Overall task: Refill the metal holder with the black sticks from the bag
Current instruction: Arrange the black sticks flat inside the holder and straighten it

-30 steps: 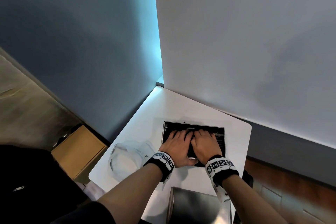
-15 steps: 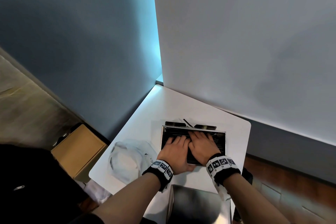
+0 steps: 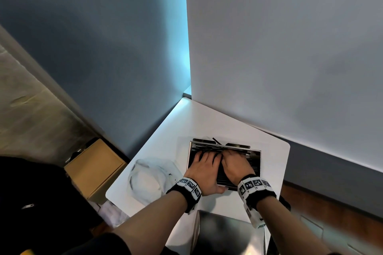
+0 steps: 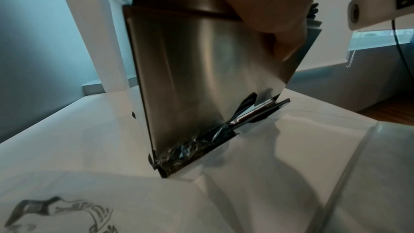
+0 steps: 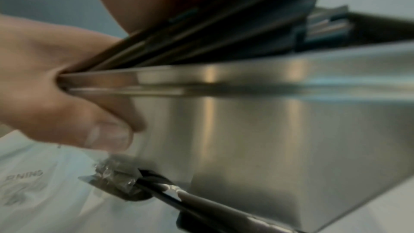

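Observation:
The metal holder [image 3: 257, 164] sits on the white table [image 3: 207, 122], full of black sticks [image 3: 223, 175]. My left hand [image 3: 204, 168] lies on the sticks with its thumb [image 5: 89, 130] hooked under the holder's near rim [image 5: 156, 75], so it grips the holder. My right hand [image 3: 235, 166] presses flat on the sticks beside it. In the wrist views the holder [image 4: 201, 77] stands tipped, one edge on the table. A loose stick [image 3: 216, 141] pokes out at the holder's far edge, and a wrapped stick [image 4: 264, 111] lies under it. The clear plastic bag [image 3: 149, 176] lies crumpled to the left.
A second shiny metal piece [image 3: 223, 234] lies at the table's near edge, below my wrists. White wall panels close the table at the back and right. A cardboard box [image 3: 93, 167] stands on the floor to the left.
The holder has tipped up under my hands, and its far edge with a stick poking out has come into view. Both hands have stayed pressed on the sticks.

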